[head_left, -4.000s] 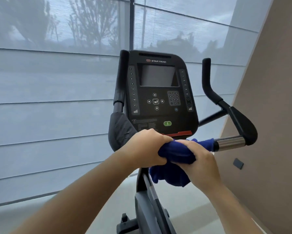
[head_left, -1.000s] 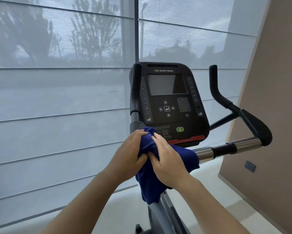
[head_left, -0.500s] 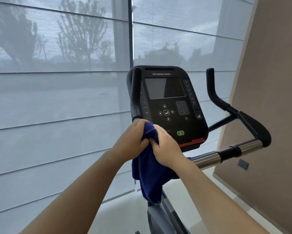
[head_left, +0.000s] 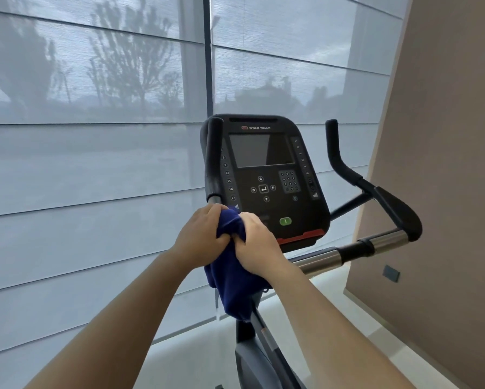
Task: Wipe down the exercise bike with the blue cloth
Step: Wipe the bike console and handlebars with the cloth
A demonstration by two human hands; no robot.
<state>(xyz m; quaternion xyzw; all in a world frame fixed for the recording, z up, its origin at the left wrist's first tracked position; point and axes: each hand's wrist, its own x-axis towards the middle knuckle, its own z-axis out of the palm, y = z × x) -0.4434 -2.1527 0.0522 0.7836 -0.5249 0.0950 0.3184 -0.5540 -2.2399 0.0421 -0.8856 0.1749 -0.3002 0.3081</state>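
The black exercise bike console (head_left: 266, 181) faces me with its dark screen and keypad. Both hands bunch the blue cloth (head_left: 232, 279) around the bike's left handlebar, just below the upright black grip (head_left: 213, 158). My left hand (head_left: 200, 237) and my right hand (head_left: 256, 245) are pressed together, each closed on the cloth. The cloth's loose end hangs down over the bike's stem. The right handlebar (head_left: 376, 214) with its chrome section (head_left: 319, 261) stands bare to the right. The left bar under the cloth is hidden.
A large window with grey roller blinds (head_left: 95, 164) fills the left and back. A brown wall (head_left: 446, 192) with a small dark socket (head_left: 391, 273) rises close on the right. The bike's grey frame (head_left: 263, 357) runs down over a pale floor.
Both hands and the cloth have moved from the centre bar below the console leftward and up along the left handlebar toward the upright grip. The chrome bar on the right is uncovered.
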